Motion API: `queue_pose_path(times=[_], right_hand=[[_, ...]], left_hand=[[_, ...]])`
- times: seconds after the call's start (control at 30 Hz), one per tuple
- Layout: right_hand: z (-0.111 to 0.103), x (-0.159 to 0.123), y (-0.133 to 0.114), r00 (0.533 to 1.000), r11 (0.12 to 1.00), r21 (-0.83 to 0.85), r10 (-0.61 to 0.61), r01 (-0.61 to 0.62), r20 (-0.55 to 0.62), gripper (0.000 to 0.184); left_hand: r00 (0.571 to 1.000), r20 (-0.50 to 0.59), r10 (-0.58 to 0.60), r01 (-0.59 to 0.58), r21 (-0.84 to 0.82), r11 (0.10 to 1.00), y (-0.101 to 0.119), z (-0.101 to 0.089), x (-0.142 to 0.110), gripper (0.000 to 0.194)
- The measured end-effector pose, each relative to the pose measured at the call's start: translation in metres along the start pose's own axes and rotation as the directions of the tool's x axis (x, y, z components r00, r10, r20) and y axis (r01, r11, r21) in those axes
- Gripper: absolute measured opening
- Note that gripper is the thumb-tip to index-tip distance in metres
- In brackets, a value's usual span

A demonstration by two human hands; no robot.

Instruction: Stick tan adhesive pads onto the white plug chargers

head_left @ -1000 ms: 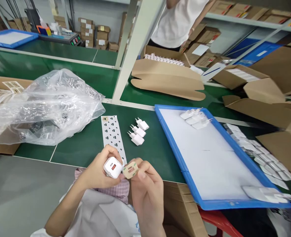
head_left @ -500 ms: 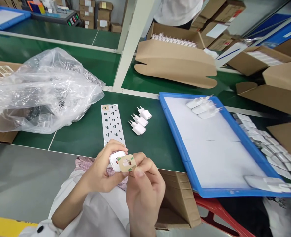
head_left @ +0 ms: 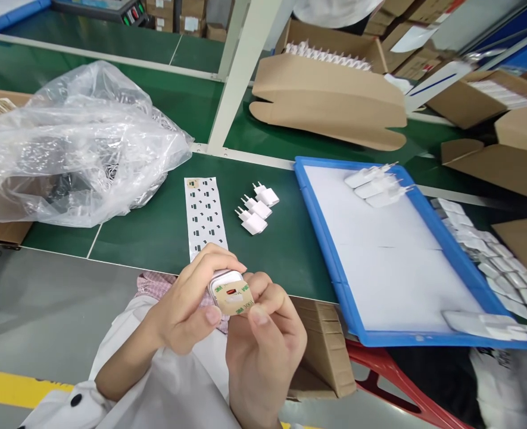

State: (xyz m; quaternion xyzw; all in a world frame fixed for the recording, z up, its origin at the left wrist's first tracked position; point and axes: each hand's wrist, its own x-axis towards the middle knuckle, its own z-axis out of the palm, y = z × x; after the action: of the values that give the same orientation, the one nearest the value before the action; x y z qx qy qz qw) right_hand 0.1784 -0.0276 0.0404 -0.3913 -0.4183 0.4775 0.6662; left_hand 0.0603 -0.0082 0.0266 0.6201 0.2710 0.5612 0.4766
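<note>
My left hand grips a white charger, its port end facing up toward me. Against that end lies a tan adhesive sticker with green print and a cut-out in its middle. My right hand pinches the sticker's right edge between thumb and fingers. Beyond my hands, a sheet with dark die-cut holes lies on the green table; one tan sticker is left at its top corner. Right of the sheet, three white plug chargers stand in a slanted row.
A blue-rimmed tray to the right holds several wrapped chargers. More wrapped chargers lie past it. A plastic bag of cables bulges from a box at left. An open carton of chargers stands behind a metal post.
The sticker has moved left and over the charger's end, now covering most of it. Both hands have shifted slightly right in view, and the camera's view has tilted a little.
</note>
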Motion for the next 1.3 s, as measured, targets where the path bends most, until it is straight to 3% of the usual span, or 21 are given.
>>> queue_pose_path(times=[0.33, 0.73, 1.3], right_hand=[[0.0006, -0.0026, -0.0051, 0.999, 0.996, 0.073, 0.048, -0.047, -0.008, 0.039], [-0.0003, -0.0047, -0.0033, 1.0, 0.995, 0.095, 0.022, -0.02, -0.018, 0.034], [-0.001, -0.0059, -0.0037, 0.999, 0.997, 0.069, 0.039, -0.039, 0.002, 0.032]], left_hand=[[0.995, -0.045, 0.084, -0.085, -0.009, 0.996, -0.004, 0.0044, 0.0002, 0.042], [0.988, -0.025, 0.151, -0.149, 0.079, 0.986, -0.0029, 0.006, 0.0025, 0.04], [0.982, -0.048, 0.183, -0.175, 0.135, 0.975, -0.0028, 0.0071, 0.005, 0.037]])
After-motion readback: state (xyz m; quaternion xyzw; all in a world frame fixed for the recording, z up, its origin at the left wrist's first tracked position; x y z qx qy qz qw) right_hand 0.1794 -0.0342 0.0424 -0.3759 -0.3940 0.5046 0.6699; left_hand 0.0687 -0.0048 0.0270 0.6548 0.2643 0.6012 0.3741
